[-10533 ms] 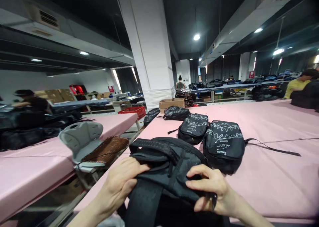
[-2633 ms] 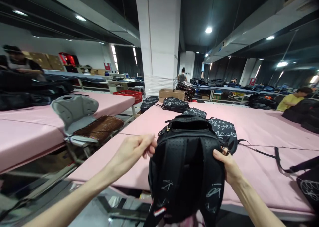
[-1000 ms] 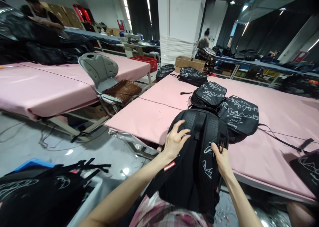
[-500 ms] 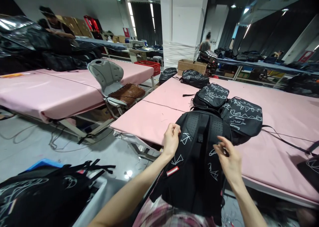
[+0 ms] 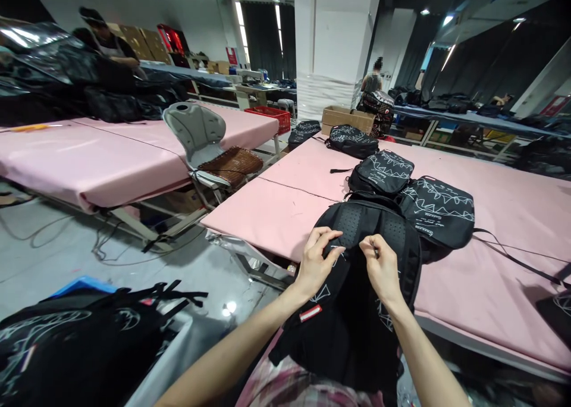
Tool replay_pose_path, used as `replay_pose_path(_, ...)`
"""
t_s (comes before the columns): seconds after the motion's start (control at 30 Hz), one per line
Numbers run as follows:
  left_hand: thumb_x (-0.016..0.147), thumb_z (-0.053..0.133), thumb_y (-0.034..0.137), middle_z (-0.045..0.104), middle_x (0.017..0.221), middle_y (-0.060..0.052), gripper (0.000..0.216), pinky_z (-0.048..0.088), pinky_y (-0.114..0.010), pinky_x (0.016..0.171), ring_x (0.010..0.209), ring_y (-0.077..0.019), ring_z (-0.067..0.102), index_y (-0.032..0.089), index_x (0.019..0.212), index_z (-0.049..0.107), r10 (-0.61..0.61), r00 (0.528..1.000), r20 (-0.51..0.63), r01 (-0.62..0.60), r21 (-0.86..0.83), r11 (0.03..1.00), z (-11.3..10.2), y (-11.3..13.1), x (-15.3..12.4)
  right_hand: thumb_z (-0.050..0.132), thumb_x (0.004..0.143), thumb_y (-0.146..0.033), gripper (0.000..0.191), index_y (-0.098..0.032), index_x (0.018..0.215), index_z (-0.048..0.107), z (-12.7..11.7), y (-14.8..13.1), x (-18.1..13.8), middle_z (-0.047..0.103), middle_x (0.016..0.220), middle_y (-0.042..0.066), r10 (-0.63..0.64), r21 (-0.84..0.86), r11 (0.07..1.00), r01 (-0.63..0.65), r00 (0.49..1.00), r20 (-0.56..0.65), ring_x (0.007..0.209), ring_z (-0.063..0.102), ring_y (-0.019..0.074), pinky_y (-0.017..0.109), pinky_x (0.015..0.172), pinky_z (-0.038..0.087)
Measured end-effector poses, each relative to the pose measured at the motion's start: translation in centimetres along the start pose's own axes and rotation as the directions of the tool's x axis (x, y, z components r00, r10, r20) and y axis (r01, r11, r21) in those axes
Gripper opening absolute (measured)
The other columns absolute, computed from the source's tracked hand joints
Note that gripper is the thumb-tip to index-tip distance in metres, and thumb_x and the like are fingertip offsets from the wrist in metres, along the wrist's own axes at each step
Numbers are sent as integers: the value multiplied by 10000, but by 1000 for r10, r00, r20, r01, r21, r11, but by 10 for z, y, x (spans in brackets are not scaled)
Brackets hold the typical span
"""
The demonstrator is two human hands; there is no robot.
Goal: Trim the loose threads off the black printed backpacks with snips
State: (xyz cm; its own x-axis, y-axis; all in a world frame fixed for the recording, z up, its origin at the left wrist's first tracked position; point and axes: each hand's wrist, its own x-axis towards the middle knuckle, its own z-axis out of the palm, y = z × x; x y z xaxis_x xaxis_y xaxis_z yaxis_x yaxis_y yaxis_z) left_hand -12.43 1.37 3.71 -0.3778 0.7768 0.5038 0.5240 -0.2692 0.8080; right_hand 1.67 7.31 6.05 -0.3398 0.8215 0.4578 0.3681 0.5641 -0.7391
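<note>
Backpack (image 5: 352, 321) lay back-side up at the bench (image 5: 513, 264) edge, likely for access. My left hand (image 5: 313, 268) had fingers parted by one strap (image 5: 348, 221); right hand (image 5: 384, 273) clenched a small dark item (image 5: 376, 251).

A black backpack (image 5: 357, 318), straps facing up, spans from the person's plaid clothing (image 5: 307, 389) to the pink worktop (image 5: 495, 300). The left hand (image 5: 316, 267) curves by one shoulder strap, thumb and fingers apart; the right hand (image 5: 382, 270) pinches a dark item (image 5: 376, 253) too small to identify. Just beyond, two white-printed bags (image 5: 439, 213) lie side by side. Leftward stands a grey chair (image 5: 196, 127) with a brown woven seat cover (image 5: 232, 164).
</note>
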Motion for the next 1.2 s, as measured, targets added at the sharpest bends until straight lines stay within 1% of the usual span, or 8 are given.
replay_pose_path(0.17, 878, 446, 213, 507, 1044, -56, 210, 450, -263, 744, 920, -151, 533, 219, 1045, 574, -9, 1000, -7, 8, -61, 998, -2, 0, -1, 447, 866, -283, 180, -197, 726, 520, -5, -3, -3, 517, 716, -3, 2, 42, 999, -2, 1000, -8, 665, 500, 137, 238, 624, 377)
replay_pose_path(0.27, 896, 408, 208, 517, 1043, -62, 212, 439, -287, 821, 975, -161, 524, 206, 1037, 567, 22, 1000, -19, -23, -59, 998, -1, 0, -3, 484, 842, -242, 113, -200, 866, 587, 3, -5, -15, 570, 845, 34, -97, -92, 990, 102, 994, 58, 738, 550, 154, 242, 648, 391)
replay_pose_path(0.37, 889, 433, 216, 527, 1034, -62, 200, 457, -278, 784, 946, -159, 537, 204, 1043, 559, 50, 999, -13, -50, -56, 997, 0, -1, -4, 456, 818, -154, 146, -199, 855, 591, 11, -5, -22, 570, 843, 37, -118, -239, 962, 130, 991, 65, 704, 552, 149, 239, 602, 371)
replay_pose_path(0.63, 841, 490, 131, 535, 1025, -57, 253, 473, -257, 728, 889, -144, 550, 215, 1071, 551, 139, 990, 11, -139, 65, 988, -2, 2, -6, 460, 849, -261, 202, -198, 658, 448, 4, -7, -6, 453, 649, -29, -15, 23, 1000, 13, 998, 64, 585, 453, 116, 224, 551, 343)
replay_pose_path(0.83, 801, 424, 54, 556, 848, -35, 234, 449, -222, 637, 761, -126, 560, 186, 888, 595, 200, 979, 46, -204, 138, 969, -3, 14, 7, 419, 862, -184, 147, -196, 737, 495, 1, -25, 2, 526, 752, 4, -206, -78, 973, 218, 968, 142, 656, 528, 128, 236, 599, 374)
replay_pose_path(0.97, 830, 454, 152, 556, 727, -1, 132, 413, -224, 623, 683, -120, 536, 181, 747, 552, 29, 995, -99, -21, 83, 996, -4, 16, 12, 482, 865, -281, 130, -203, 914, 574, -11, -25, 6, 602, 850, 29, -224, -335, 914, 227, 973, 49, 697, 583, 154, 243, 554, 369)
replay_pose_path(1.07, 842, 483, 287, 530, 678, 25, 150, 387, -229, 610, 639, -117, 504, 189, 730, 504, -152, 974, -166, 157, 17, 987, -4, 13, 11, 546, 830, -390, 333, -203, 1104, 528, -19, -19, 2, 625, 905, 37, -198, -496, 852, 166, 980, -13, 709, 603, 173, 253, 532, 371)
replay_pose_path(1.2, 866, 430, 309, 512, 694, 29, 171, 365, -235, 630, 656, -117, 481, 193, 747, 471, -186, 971, -151, 184, -23, 983, -2, 12, 8, 537, 848, -342, 194, -179, 946, 570, -19, -17, -6, 636, 853, 36, -272, -527, 814, 243, 962, 24, 752, 601, 172, 265, 636, 392)
